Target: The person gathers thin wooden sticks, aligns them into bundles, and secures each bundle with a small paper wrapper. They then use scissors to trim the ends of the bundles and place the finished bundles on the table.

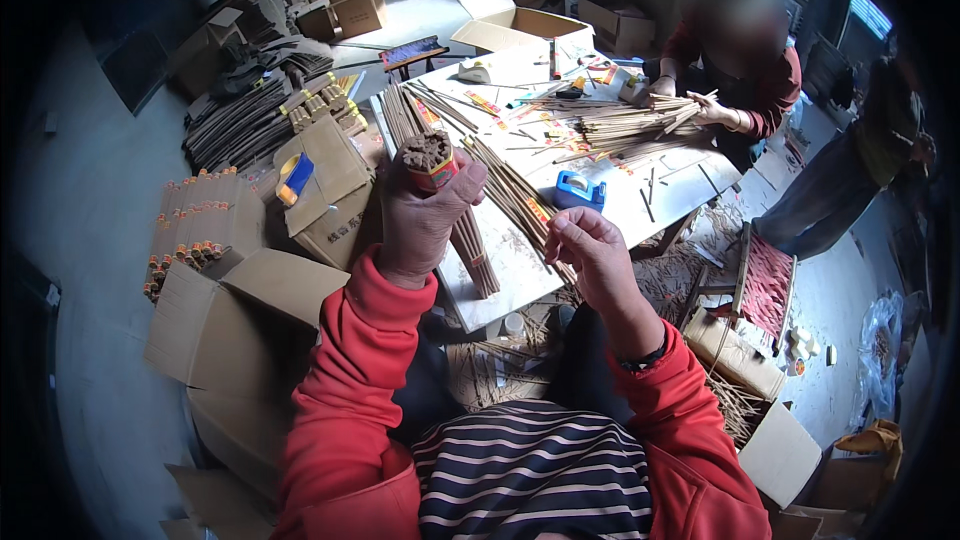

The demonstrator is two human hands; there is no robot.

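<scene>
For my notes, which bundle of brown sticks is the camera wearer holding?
The slanted, red-banded bundle in the left hand; other sticks lie on the table or are in the co-worker's hands.

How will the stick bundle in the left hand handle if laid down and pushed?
The stick bundle looks fairly stiff, running straight below the left hand. Its roundish end suggests it could roll. The red wrap probably keeps sticks together.
</scene>
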